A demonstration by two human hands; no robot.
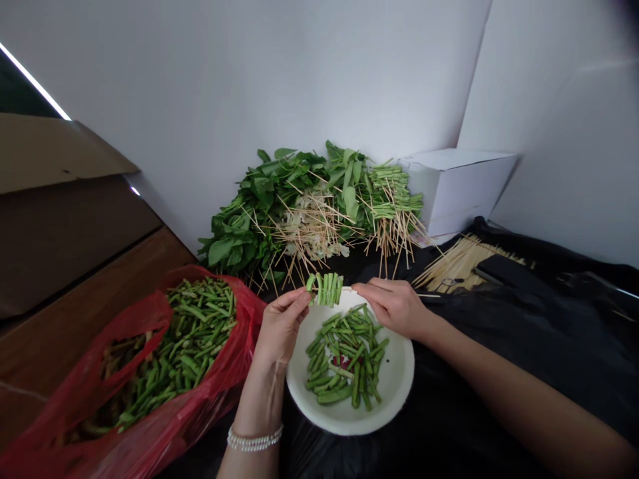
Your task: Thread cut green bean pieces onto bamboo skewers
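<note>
Above the bowl's far rim, several short green bean pieces (329, 290) sit side by side on a thin wooden skewer (429, 295). My right hand (397, 307) is closed around the skewer, whose bare end sticks out to the right. My left hand (282, 324) pinches a green bean piece (310, 285) at the skewer's other end; whether the tip has gone through it I cannot tell. Beneath both hands stands a white bowl (344, 424) with loose cut green beans (357, 376) and a red print on its bottom.
A red plastic bag (219, 392) full of cut beans lies open at left. Leafy greens (224, 249) and skewered bean bundles (392, 193) are heaped by the wall. Bare skewers (456, 259), a dark phone (502, 269) and a white box (459, 193) are at right.
</note>
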